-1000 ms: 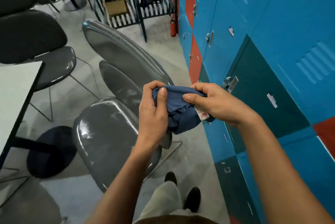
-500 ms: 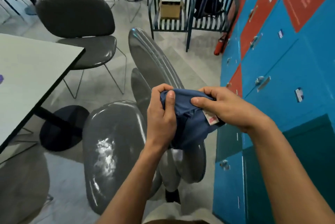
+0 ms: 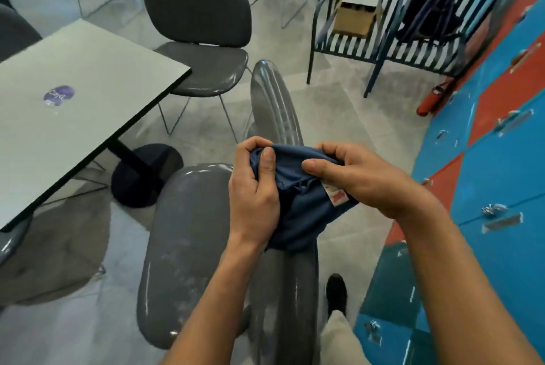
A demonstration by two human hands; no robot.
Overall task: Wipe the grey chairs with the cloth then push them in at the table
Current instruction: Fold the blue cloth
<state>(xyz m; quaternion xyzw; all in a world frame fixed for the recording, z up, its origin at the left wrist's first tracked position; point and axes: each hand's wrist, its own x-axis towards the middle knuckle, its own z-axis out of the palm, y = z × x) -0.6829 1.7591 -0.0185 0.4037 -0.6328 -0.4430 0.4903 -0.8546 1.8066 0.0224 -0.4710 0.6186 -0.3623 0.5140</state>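
While both hands work the cloth in front of the person, the view has swung to the left since a second ago, so more of the tabletop [image 3: 88,105] now shows and the lockers [image 3: 486,175] take up less room. That looks like the person is turning toward the table and getting the cloth ready, and no wiping has started yet. Left of the near grey chair is the tabletop, with a small purple sticker [image 3: 58,95] on it; there is pale writing on the sticker, but it is too small to read. Behind the near chair, at the far edge of the tabletop, a second grey chair [image 3: 203,43] sits partly pushed in. The near grey chair [image 3: 188,246] stands apart from the tabletop, its shiny seat right under the hands. The left hand [image 3: 253,196] grips one end of the blue cloth [image 3: 298,202], thumb pressed on top. The right hand [image 3: 362,181] pinches the other end, so the cloth is held above the near chair and not touching it. A small white tag [image 3: 337,195] with red marks hangs from the cloth; its words are too blurry to read.
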